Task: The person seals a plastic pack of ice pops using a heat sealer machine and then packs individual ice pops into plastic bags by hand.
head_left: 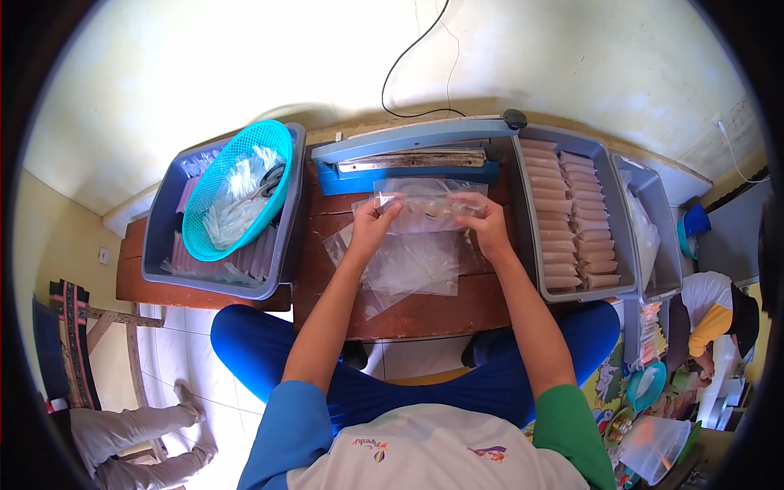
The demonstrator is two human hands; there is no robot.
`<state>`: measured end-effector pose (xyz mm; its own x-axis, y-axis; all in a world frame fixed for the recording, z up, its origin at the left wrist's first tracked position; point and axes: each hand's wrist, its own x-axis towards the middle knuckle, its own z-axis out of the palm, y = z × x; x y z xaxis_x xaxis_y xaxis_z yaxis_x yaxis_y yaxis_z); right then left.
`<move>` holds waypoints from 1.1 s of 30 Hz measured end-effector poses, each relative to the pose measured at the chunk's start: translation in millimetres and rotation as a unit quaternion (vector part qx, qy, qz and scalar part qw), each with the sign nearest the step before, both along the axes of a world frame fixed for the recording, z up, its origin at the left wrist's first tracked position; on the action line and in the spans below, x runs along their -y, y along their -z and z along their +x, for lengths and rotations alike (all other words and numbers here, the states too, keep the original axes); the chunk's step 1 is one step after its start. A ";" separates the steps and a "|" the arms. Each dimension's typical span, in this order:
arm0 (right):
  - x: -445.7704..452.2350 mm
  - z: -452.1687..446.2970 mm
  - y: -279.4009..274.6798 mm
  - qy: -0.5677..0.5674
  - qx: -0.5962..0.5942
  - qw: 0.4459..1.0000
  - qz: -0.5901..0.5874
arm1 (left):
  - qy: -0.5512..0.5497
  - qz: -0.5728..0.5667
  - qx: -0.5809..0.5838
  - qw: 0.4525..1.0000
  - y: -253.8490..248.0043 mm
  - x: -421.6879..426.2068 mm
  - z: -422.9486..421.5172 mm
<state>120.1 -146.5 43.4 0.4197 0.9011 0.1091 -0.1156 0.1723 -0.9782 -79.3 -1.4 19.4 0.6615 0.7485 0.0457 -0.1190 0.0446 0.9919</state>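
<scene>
The clear bag (425, 214) is hard to make out: glare blends it with the loose bags (412, 273) beneath, over the wooden table (474, 306), and I can't tell whether anything is inside. Some fingertips are hidden behind it. The left hand (380, 220) pinches one end between thumb and fingers; the right hand (488, 224) pinches the other, the thin, crinkled plastic stretched between. Just beyond sits a long blue metal sealer (351, 183). A turquoise mesh basket (196, 216) tilts to the left; plump, sausage-shaped pouches (552, 216) fill a grey bin (586, 296) on the right.
</scene>
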 end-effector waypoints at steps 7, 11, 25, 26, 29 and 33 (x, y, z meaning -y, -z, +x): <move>-2.7 3.2 -2.7 0.057 0.064 0.995 0.047 | -0.069 0.118 0.064 0.989 1.5 -2.6 5.3; -3.2 2.6 -6.5 0.076 0.037 0.996 0.011 | -0.080 0.150 0.064 0.983 0.5 -5.7 3.3; -3.7 -1.4 0.1 0.105 0.056 0.993 0.025 | -0.046 0.054 0.103 0.992 -2.2 2.7 0.1; -3.0 -0.3 2.4 0.106 0.056 0.992 0.025 | -0.042 0.039 0.104 0.993 -2.6 3.3 0.6; -0.7 1.1 4.8 0.083 0.036 0.996 0.027 | -0.009 0.052 0.070 0.996 6.9 -1.5 -1.5; 5.2 1.0 13.2 0.043 0.038 0.997 0.048 | 0.001 0.022 0.067 0.998 14.7 -5.3 -3.5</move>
